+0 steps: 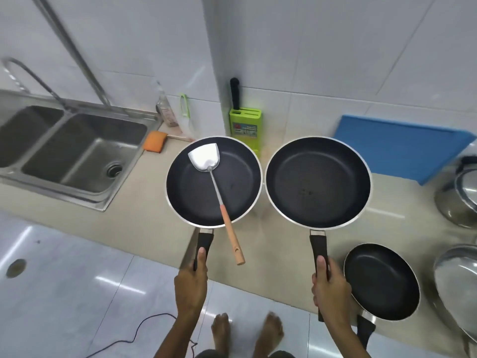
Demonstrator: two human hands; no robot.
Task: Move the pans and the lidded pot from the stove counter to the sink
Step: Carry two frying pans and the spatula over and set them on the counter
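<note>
My left hand grips the black handle of a dark frying pan, held above the counter. A metal spatula with a wooden handle lies in that pan, its handle sticking out over the rim. My right hand grips the handle of a second, empty dark frying pan, held level beside the first. A smaller dark pan sits on the counter at the right. A steel lidded pot stands at the far right edge, partly cut off. The double steel sink is at the left.
A steel bowl or lid lies at the right edge. A blue cutting board leans on the wall. A green knife block, a bottle and an orange sponge stand near the sink. A cable lies on the floor.
</note>
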